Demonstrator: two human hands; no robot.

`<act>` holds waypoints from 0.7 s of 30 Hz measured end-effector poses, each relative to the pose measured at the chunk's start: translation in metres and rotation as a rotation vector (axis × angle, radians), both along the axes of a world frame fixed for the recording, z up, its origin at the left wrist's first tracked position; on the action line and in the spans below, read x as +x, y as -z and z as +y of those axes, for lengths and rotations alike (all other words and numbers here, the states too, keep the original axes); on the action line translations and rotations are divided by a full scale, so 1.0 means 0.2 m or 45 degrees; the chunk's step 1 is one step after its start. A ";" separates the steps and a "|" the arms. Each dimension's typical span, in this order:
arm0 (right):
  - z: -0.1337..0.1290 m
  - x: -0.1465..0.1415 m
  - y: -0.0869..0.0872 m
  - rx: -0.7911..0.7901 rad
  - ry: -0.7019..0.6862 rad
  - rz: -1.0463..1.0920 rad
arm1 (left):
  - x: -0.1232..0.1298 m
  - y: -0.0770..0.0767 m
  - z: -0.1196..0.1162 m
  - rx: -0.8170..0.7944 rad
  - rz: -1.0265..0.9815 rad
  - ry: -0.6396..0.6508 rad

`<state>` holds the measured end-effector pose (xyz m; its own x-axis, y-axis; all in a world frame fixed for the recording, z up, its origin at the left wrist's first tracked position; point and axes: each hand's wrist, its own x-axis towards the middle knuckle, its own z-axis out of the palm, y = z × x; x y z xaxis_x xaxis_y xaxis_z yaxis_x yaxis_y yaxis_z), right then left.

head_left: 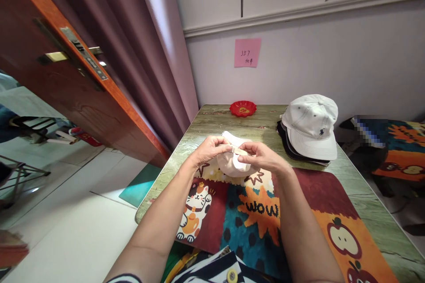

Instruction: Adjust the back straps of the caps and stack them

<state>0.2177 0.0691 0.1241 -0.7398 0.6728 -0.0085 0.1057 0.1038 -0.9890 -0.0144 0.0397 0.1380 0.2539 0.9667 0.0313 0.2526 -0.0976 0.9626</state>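
A white baseball cap (232,166) rests on the patterned mat (229,203) in front of me, its brim pointing away toward the wall. My left hand (212,148) pinches the left end of the cap's back strap (236,149). On the other side, my right hand (260,155) has its thumb and fingers closed on the strap's right end. The strap's opening faces me, and the fingers partly cover its fastening.
A stack of caps, topped by a white baseball cap (314,119), stands at the table's right. Near the wall lies a red scalloped dish (243,108). A pink note (247,53) hangs above. An open wooden door (83,62) is at the left, beside a purple curtain (146,53).
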 end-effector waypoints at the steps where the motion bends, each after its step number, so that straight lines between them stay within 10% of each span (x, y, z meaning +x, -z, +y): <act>1: 0.01 0.03 0.00 0.022 -0.029 -0.024 | 0.00 0.01 0.00 0.011 -0.017 -0.036; 10: 0.12 0.23 0.14 0.033 -0.034 -0.255 | -0.10 0.00 0.03 -0.066 0.102 0.067; 15: 0.08 0.18 0.06 0.101 0.206 0.131 | -0.17 -0.06 0.04 -0.207 0.219 0.247; 21: -0.03 0.07 -0.06 0.073 0.605 0.446 | -0.14 -0.23 -0.01 -0.099 -0.270 0.152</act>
<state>0.2309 0.0625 0.1355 -0.3099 0.9230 0.2281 -0.1779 0.1793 -0.9676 -0.0416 0.0385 0.1838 0.3623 0.9318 0.0231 0.0351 -0.0384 0.9986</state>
